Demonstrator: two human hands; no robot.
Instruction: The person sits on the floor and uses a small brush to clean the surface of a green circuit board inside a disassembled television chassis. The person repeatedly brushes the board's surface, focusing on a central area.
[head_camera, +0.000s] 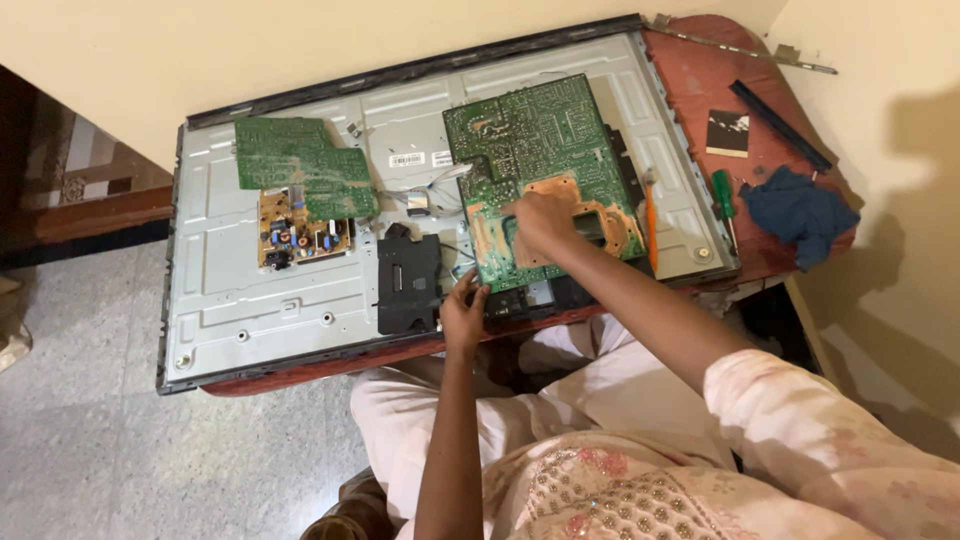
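A flat television panel (260, 290) lies back-up on a reddish table, its metal chassis bare. A large green circuit board (540, 140) rests on its right half, solder side up. My right hand (540, 218) presses on the lower middle of this board, fingers closed against it. My left hand (464, 312) pinches the board's near-left corner at the panel's front edge. Left of it sits a black plastic block (408, 284). A smaller green board (305, 165) overlaps a tan board with components (300, 235) on the left half.
An orange-handled tool (650, 228) lies on the panel right of the large board. On the table's right end are a green-handled screwdriver (723, 195), a blue cloth (797, 213), a black strip (780, 125) and a dark card (727, 133). A wall stands behind and to the right.
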